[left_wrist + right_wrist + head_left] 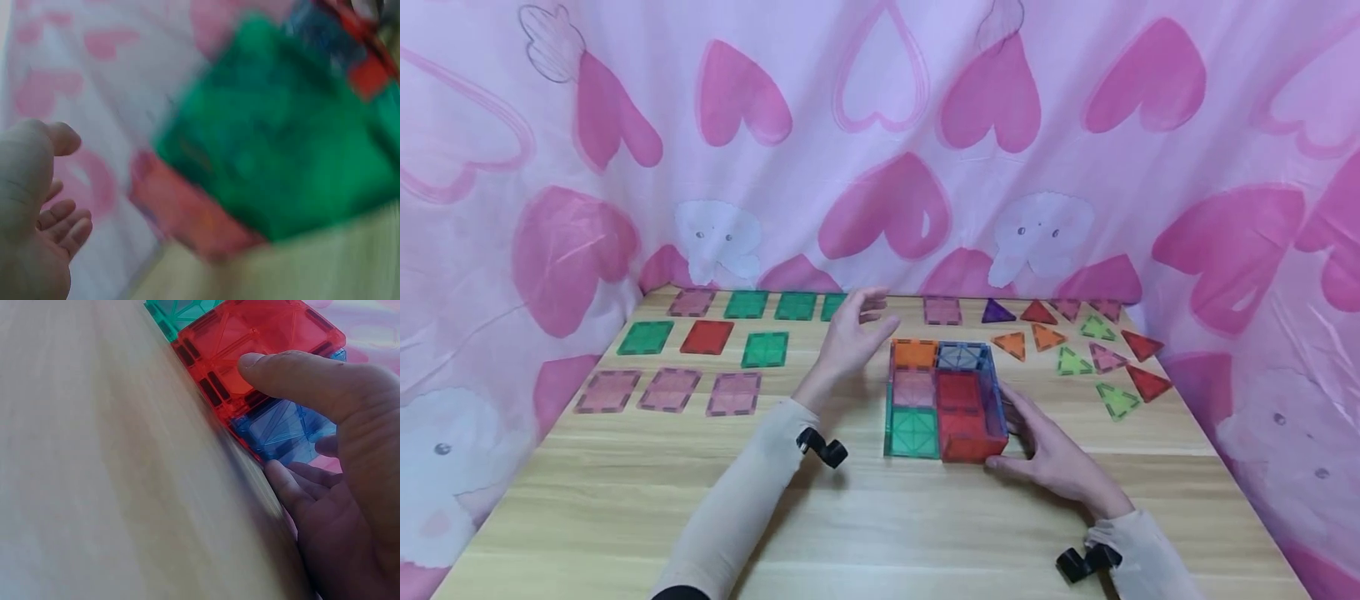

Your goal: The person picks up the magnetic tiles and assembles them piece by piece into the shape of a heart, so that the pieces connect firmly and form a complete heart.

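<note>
A box built of magnetic tiles (pixel 913 389) sits right of the table's middle. Its floor shows orange, pale blue, pink, red and green squares. Blue tiles (pixel 997 404) form its right wall, and a red tile (pixel 275 337) stands at the front right corner. My right hand (pixel 1052 454) holds that corner, thumb on the red tile and fingers against the blue side near the tabletop. Raised at the box's far left, my left hand (pixel 853 333) has nothing in it, with fingers loosely bent. A blurred green tile (pixel 275 137) fills much of the left wrist view.
Loose green, red and pink square tiles (pixel 733 393) lie in rows on the left. A pink square (pixel 942 310) is behind the box. Several triangle tiles (pixel 1118 400) are spread at the right back. A pink heart-patterned curtain (pixel 880 200) borders the wooden table (pixel 880 533).
</note>
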The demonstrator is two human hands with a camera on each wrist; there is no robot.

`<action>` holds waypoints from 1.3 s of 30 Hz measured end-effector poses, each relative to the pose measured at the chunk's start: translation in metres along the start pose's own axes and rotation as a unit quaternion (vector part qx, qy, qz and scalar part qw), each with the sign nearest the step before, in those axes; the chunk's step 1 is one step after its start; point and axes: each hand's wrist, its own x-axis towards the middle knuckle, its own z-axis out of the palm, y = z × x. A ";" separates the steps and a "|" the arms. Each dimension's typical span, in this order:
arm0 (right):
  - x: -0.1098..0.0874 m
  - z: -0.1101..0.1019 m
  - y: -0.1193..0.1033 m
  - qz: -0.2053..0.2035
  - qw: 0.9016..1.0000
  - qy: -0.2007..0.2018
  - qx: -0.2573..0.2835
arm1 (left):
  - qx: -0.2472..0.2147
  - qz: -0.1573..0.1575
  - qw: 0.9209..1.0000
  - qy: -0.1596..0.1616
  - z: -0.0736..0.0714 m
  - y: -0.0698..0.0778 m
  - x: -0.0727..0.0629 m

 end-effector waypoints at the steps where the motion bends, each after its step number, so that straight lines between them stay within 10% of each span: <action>1: -0.001 0.000 0.000 0.001 1.000 0.000 0.000 | -0.005 -0.016 1.000 0.000 0.001 -0.011 0.001; 9: -0.005 0.002 0.002 -0.008 1.000 -0.007 0.003 | -0.025 -0.067 0.997 -0.025 0.014 -0.075 0.006; 24: -0.012 0.007 0.003 -0.005 1.000 -0.003 -0.001 | 0.062 -0.017 0.993 -0.097 0.029 -0.092 0.042; 29: -0.010 0.005 0.002 0.003 1.000 -0.002 -0.009 | 0.143 0.023 0.975 -0.169 0.031 -0.097 0.054; 35: -0.005 0.003 0.005 -0.004 1.000 0.000 -0.008 | 0.262 0.066 0.932 -0.244 0.034 -0.094 0.057; 39: -0.002 0.001 0.005 0.005 1.000 0.002 -0.015 | 0.270 0.081 0.932 -0.227 0.035 -0.095 0.060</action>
